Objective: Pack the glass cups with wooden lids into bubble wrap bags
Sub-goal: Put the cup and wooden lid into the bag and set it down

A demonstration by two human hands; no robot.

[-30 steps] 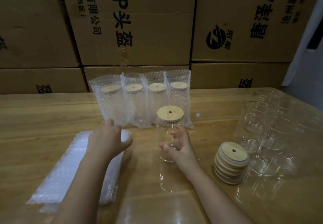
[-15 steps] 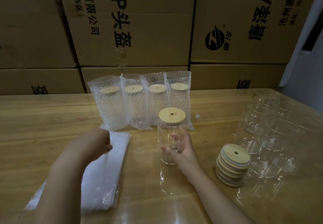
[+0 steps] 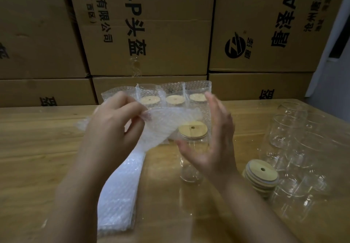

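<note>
L hand (image 3: 111, 127) pinches bubble bag (image 3: 166, 123) – R hand (image 3: 212, 144) open by lidded cup (image 3: 192, 148).

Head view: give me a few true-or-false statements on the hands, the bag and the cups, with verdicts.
1. The left hand pinches a bubble wrap bag. True.
2. The right hand grips the lidded cup. False: its fingers are straight and hold nothing.
3. The lidded cup is already inside a bag. False: it stands bare on the table.
4. A stack of wooden lids sits to the right of the lidded cup. True.
5. A row of bagged cups stands at the back. True.
</note>
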